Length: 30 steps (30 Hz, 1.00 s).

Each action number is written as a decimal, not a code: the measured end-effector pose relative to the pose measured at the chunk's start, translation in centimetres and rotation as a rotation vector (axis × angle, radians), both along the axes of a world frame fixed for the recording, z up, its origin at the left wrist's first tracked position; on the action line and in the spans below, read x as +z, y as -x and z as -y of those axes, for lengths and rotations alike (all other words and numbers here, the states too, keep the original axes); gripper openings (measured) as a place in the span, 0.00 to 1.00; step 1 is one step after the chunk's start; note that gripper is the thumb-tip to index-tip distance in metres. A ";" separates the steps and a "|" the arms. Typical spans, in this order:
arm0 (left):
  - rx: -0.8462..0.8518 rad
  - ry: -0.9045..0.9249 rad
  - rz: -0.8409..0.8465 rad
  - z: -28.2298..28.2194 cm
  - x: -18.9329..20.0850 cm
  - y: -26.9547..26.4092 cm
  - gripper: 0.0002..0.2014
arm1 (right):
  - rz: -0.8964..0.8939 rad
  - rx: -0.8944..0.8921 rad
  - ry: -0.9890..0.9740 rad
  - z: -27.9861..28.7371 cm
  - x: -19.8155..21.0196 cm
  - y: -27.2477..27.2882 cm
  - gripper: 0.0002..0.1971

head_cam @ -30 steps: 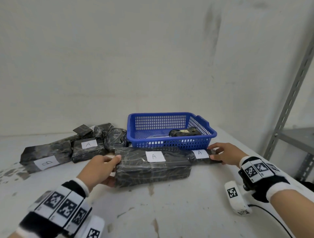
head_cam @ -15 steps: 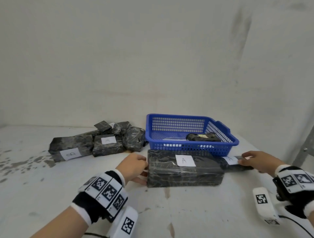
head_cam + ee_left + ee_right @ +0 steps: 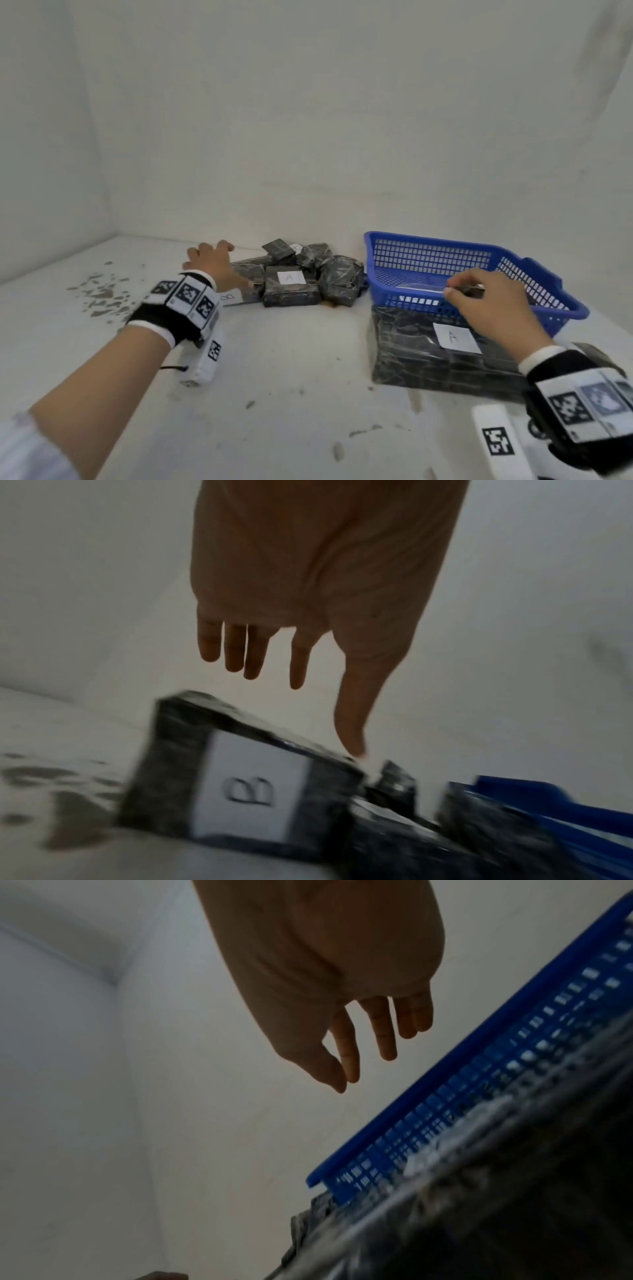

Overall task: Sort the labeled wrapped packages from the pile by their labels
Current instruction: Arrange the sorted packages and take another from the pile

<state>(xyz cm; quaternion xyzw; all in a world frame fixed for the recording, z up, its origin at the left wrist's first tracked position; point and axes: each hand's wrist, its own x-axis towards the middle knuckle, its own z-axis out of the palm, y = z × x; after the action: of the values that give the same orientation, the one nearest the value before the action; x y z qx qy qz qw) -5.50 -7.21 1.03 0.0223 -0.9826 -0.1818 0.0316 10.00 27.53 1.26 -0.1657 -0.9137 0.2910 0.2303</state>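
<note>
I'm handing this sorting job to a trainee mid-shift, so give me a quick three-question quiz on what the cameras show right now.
1. True or false: the left hand grips the package labeled B.
2. Which letter is on the large package lying against the front of the blue basket? a) A b) B c) C
3. Fill in: the right hand hovers over the basket's front ____.

Key
1. False: its fingers are spread above the package, and only the thumb tip is near its far edge.
2. a
3. Rim.
</note>
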 end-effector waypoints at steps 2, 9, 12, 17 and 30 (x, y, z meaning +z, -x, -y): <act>-0.027 0.093 0.114 2.5 -0.6 1.5 0.54 | 0.033 0.028 0.000 1.3 -0.6 0.9 0.04; -0.184 -0.201 0.110 6.0 -2.7 2.7 0.38 | 0.084 0.097 -0.080 3.5 -0.7 2.7 0.04; -0.229 -0.284 0.057 5.8 -0.6 1.9 0.31 | 0.007 0.174 -0.097 3.8 -0.1 2.9 0.07; -0.404 -0.749 -0.035 2.2 6.3 -3.3 0.26 | -0.123 0.442 0.076 6.1 3.7 2.0 0.24; -0.686 -1.153 -0.159 -6.1 10.1 -12.6 0.22 | -0.415 0.800 0.494 5.9 9.3 -3.6 0.34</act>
<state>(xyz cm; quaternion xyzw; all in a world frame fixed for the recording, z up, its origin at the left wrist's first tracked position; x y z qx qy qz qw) 7.15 -1.07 11.14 -0.2912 -0.6744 -0.6780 0.0272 13.57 21.58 10.56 0.2089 -0.7447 0.5901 0.2315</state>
